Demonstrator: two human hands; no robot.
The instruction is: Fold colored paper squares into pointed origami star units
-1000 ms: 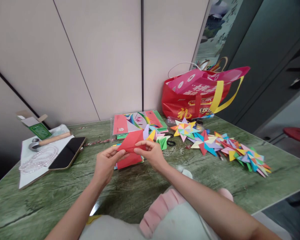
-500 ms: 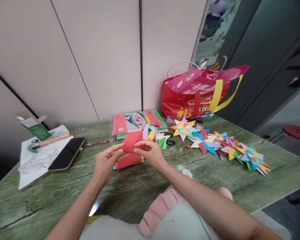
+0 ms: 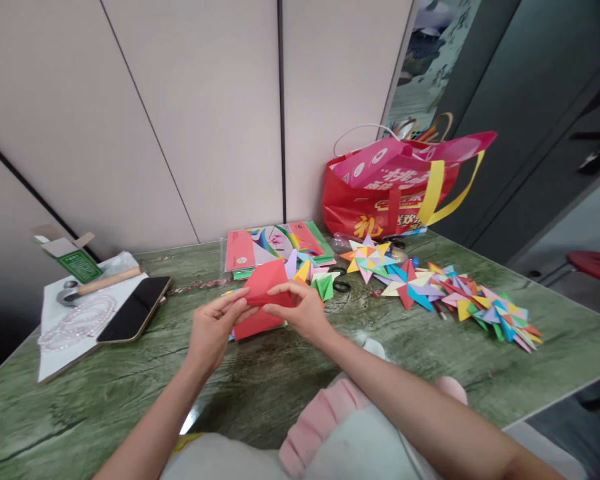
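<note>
A folded sheet of red origami paper (image 3: pixel 267 276) is held up over the table in front of me. My left hand (image 3: pixel 211 328) pinches its left lower edge between thumb and fingers. At the right edge, my right hand (image 3: pixel 305 311) has its thumb below and fingers above, with the paper between them. Beneath lies a stack of coloured paper with a red sheet (image 3: pixel 258 324) on top, partly covered by my hands. Just behind my right hand are several small folded paper pieces (image 3: pixel 323 285) in green, yellow and lilac.
Packaged coloured paper (image 3: pixel 240 249) lies against the wall, beside a red shopping bag (image 3: pixel 360 200). Black scissors handles (image 3: pixel 341 285) and several multicoloured paper stars (image 3: pixel 409 285) are to the right. A hammer (image 3: pixel 105 280), bead strands (image 3: pixel 80 321), a phone (image 3: pixel 133 312) and a green box (image 3: pixel 80 263) stand left.
The red paper has tilted a little between my hands. My right thumb and fingers have spread slightly and shifted along its edge; my left hand keeps its pinch.
</note>
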